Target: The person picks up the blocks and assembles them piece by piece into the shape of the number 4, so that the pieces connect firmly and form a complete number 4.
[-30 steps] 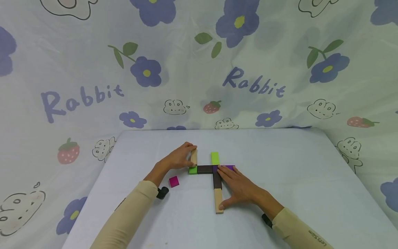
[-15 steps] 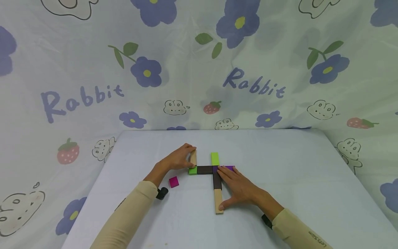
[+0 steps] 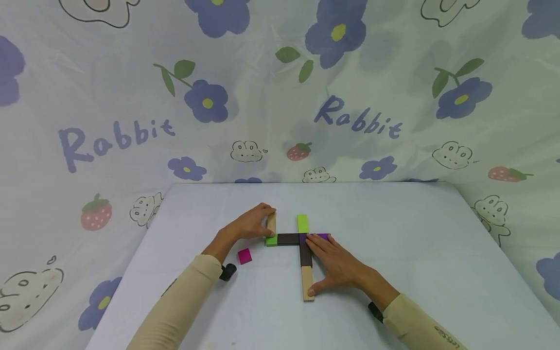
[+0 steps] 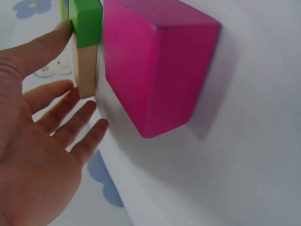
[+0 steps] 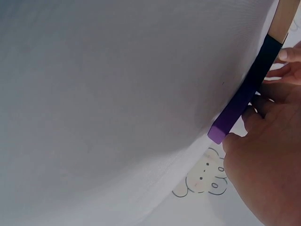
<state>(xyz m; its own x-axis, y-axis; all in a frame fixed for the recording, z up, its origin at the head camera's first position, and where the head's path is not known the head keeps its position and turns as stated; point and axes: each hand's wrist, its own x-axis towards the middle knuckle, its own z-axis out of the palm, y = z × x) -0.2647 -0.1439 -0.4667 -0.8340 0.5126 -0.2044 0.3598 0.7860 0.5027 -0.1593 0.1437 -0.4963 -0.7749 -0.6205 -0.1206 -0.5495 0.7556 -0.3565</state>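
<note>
Flat coloured blocks form a joined cross on the white table. My left hand [image 3: 249, 223] spans a wooden block [image 3: 272, 223] lengthwise, index fingertip at its far end and thumb by the green block [image 3: 271, 241]. A black block [image 3: 288, 239] runs from there to the middle, where a lime block [image 3: 303, 223] points away. My right hand [image 3: 339, 265] lies with fingers over the purple block [image 3: 325, 236] and middle of the cross, partly hiding them. Its thumb touches a second wooden block [image 3: 306, 279], below a dark block [image 3: 306, 256].
A loose magenta block [image 3: 245, 256] lies near the left wrist; it looms large in the left wrist view. Black wrist cameras [image 3: 228, 272] sit under both sleeves. A printed cloth [image 3: 271, 112] hangs behind the table's far edge.
</note>
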